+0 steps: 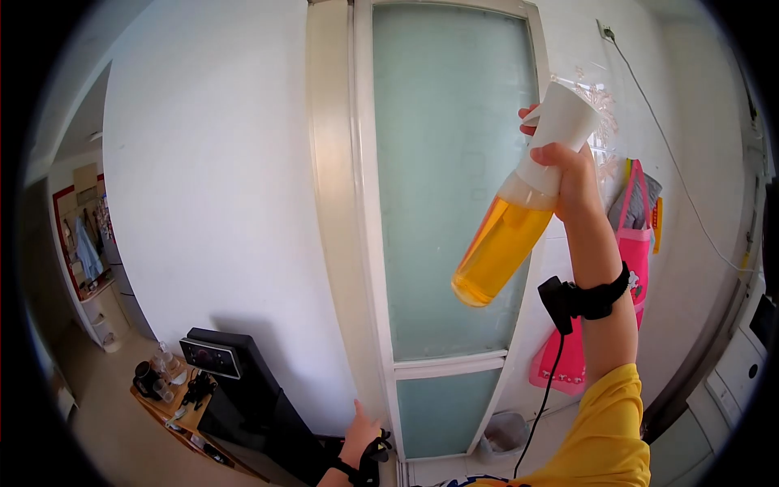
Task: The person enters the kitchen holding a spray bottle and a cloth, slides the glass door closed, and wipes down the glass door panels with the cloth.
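Counted: one spray bottle (515,231), one right hand (574,178), one left hand (359,432), two black wrist straps (600,301). One door frame held two frosted panes (450,178). One wooden cabinet (191,419) had one dark jug (148,379) by its left edge; clear glassware (172,369) next to that, at least two pieces, exact number unclear. One black appliance (251,414), one wall socket (603,29), one bin (497,456). Pink cloth (635,256) was partly hidden, pieces uncountable.
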`<state>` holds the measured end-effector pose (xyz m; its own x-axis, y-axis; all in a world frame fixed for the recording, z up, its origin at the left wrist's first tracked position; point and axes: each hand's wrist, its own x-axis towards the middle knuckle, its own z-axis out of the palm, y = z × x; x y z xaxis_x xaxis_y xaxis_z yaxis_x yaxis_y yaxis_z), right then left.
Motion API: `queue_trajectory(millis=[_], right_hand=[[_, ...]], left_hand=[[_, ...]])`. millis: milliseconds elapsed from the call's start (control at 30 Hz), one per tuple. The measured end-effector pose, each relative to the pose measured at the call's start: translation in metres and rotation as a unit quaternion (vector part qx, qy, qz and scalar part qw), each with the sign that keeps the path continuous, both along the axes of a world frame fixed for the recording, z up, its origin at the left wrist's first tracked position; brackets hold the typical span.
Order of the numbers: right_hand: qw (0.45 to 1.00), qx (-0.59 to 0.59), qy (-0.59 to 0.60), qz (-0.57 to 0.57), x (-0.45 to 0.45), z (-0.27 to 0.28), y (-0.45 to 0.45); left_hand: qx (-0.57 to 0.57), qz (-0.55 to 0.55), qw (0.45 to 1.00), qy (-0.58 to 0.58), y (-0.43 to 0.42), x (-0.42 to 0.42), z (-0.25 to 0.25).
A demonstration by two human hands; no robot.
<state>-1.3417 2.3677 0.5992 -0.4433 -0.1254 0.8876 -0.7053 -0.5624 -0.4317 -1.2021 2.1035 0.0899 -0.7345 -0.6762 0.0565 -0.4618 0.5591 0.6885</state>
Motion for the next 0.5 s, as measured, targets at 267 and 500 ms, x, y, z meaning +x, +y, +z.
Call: queue_trajectory(millis=[267,500], right_hand=[[0.999,-0.051,-0.016,-0.01,-0.025,-0.015,0.002],[0.969,0.197,-0.15,0.023,-0.064,-0.139,0.025]], left_hand=[[-0.071,0.039,0.997,0.004,-0.012,0.042,-0.041],[-0.006,0.068,0.994,-0.086,0.002,0.081,-0.046]])
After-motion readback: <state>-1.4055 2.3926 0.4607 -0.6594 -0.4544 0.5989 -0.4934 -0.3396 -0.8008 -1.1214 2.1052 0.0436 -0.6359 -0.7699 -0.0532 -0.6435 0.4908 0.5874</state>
